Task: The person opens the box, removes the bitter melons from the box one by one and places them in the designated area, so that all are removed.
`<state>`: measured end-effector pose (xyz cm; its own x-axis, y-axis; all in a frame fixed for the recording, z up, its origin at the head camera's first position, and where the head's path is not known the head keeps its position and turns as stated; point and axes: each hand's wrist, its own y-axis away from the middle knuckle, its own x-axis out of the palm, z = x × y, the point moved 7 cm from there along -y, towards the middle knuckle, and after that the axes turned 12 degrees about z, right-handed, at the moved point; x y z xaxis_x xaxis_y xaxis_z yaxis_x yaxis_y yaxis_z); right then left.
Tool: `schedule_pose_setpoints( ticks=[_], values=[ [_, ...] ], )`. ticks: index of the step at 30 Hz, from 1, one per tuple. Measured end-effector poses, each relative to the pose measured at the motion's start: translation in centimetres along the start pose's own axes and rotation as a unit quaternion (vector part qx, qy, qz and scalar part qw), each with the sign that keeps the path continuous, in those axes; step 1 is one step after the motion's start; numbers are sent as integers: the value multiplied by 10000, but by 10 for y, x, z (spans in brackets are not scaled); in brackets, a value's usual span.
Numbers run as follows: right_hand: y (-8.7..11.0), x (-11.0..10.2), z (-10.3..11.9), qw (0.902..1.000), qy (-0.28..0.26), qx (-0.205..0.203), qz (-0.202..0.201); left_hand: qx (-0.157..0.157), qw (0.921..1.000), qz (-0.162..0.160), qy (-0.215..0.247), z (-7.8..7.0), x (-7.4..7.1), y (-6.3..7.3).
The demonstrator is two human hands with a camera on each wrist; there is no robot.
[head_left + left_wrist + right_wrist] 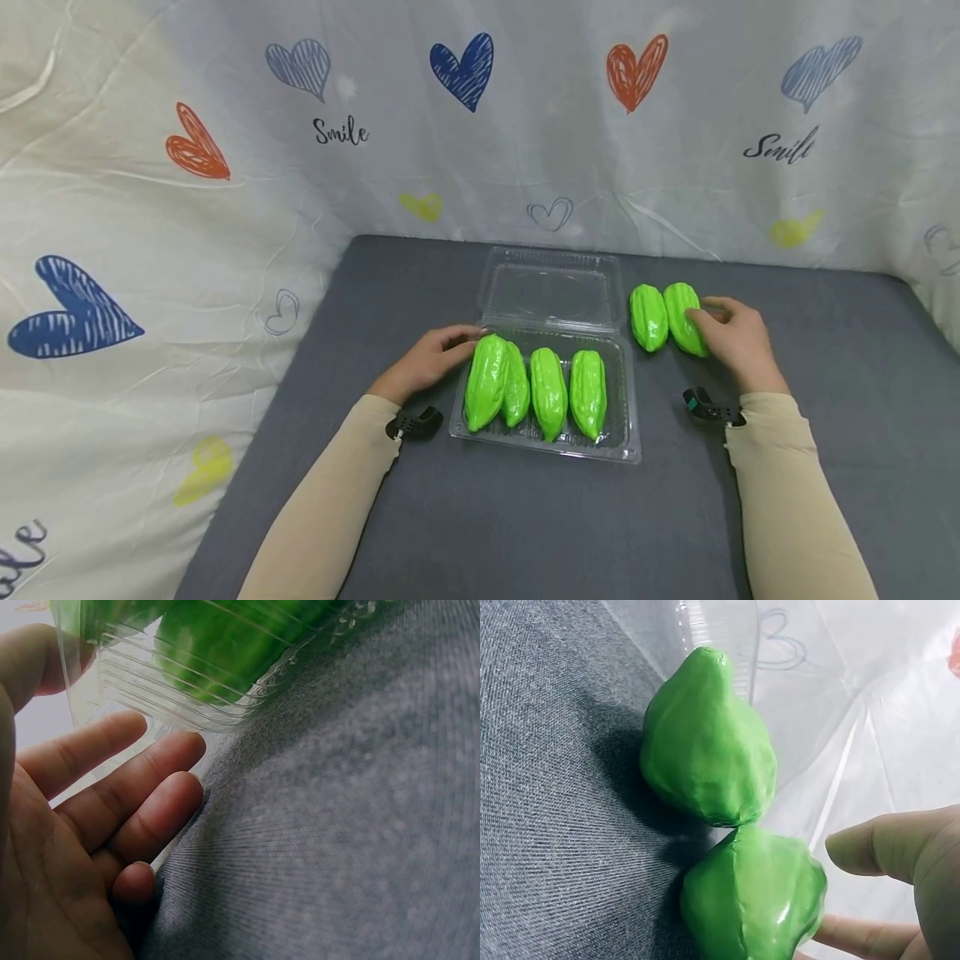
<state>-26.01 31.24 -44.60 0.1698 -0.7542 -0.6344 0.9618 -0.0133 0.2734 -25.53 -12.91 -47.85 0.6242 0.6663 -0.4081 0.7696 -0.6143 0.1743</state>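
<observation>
Several glossy green, ribbed, pod-shaped fruits (549, 392) lie side by side in a clear plastic clamshell box (621, 450). Two more of the same kind rest on the table right of it, a left one (648, 318) and a right one (684, 317). My right hand (738, 337) is at the right one's outer side; in the right wrist view the thumb (855, 849) stands just off its skin, with a finger partly hidden behind it. My left hand (430, 360) is at the box's left side, its fingers (169, 757) loosely extended beside the ribbed plastic wall.
The box's lid (551, 292) is folded back flat behind it. A dark grey cloth covers the table (525, 525). White fabric (525, 158) printed with hearts hangs at the back and left. Each wrist wears a black band (420, 423).
</observation>
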Motion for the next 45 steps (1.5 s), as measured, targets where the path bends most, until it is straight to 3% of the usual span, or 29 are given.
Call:
schedule_pose_setpoints(
  ticks=[25, 45],
  values=[
    [2, -6, 4, 9999, -153, 76, -15, 33, 10000, -16, 18, -2, -1, 0],
    [21, -7, 35, 9999, 108, -78, -37, -7, 10000, 13, 18, -3, 1, 3]
  ],
)
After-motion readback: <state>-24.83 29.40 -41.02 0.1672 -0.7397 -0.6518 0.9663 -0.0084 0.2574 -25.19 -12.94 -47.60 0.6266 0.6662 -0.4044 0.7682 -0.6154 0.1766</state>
